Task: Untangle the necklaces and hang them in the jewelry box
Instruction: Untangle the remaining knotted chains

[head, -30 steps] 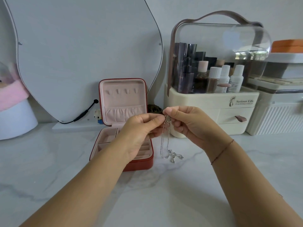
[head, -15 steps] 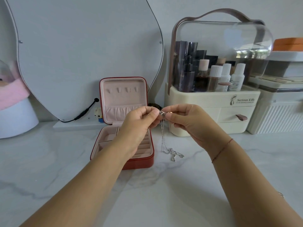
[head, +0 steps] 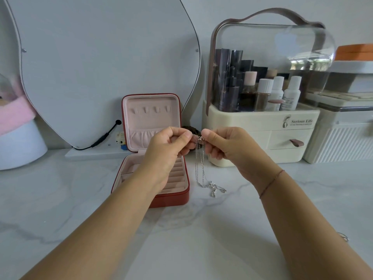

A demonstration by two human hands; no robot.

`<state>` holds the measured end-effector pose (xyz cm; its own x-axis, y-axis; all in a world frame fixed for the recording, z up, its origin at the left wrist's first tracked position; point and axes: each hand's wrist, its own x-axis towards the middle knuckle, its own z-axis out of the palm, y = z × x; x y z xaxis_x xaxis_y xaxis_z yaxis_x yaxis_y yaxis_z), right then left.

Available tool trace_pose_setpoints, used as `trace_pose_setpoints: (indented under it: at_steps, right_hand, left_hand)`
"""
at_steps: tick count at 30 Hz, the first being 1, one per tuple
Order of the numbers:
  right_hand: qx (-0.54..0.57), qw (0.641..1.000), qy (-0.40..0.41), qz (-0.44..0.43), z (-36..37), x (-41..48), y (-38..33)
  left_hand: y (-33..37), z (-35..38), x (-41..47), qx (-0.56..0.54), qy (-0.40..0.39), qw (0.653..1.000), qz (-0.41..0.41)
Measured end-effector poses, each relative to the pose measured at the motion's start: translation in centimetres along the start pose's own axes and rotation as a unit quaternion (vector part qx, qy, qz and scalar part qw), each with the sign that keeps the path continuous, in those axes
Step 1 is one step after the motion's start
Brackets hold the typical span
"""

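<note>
Pinching necklaces [head: 211,185]; organizer [head: 242,122] reads "Serious Life".

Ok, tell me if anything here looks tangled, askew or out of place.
Only the necklaces: pinched at the top between the left hand and right hand, the strands hang together and end in a bunched clump on the counter beside the open jewelry box. Its lid hooks are bare. Nothing else stands out.

The left hand [head: 167,152] hides part of the jewelry box [head: 173,199]; the necklaces [head: 213,186] blur together.
</note>
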<state>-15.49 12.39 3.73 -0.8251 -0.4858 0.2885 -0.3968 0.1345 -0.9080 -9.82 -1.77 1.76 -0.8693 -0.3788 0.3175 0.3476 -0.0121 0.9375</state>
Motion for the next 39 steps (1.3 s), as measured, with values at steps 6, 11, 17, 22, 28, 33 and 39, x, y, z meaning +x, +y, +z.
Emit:
trace_pose_setpoints:
  at_steps: [6,11,17,22,28,33,39]
  right_hand:
    - [-0.008,0.999,-0.041,0.019,0.21,-0.09,0.04]
    - [0.036,0.995,-0.095,0.019,0.08,-0.32,0.00]
    - [0.116,0.991,-0.060,0.004,-0.29,0.00,0.24]
    - [0.170,0.982,-0.076,-0.004,-0.48,0.02,0.15]
    - [0.053,0.998,-0.019,0.032,-0.54,0.23,0.53]
    - [0.107,0.992,-0.062,0.038,-0.44,0.09,0.41]
    - [0.114,0.985,-0.115,0.055,-0.44,-0.22,0.25]
  left_hand:
    - [0.10,0.06,-0.16,-0.017,-0.008,1.000,-0.005]
    - [0.21,0.04,-0.18,-0.009,-0.025,1.000,-0.009]
    - [0.39,-0.04,-0.22,-0.022,-0.016,0.999,-0.024]
    - [0.29,0.16,-0.23,-0.012,-0.033,0.999,-0.021]
    - [0.18,-0.04,-0.25,-0.002,-0.042,0.999,-0.015]
    - [0.31,-0.02,-0.36,0.051,-0.018,0.999,-0.001]
    - [0.40,-0.14,-0.36,0.054,0.007,0.998,-0.013]
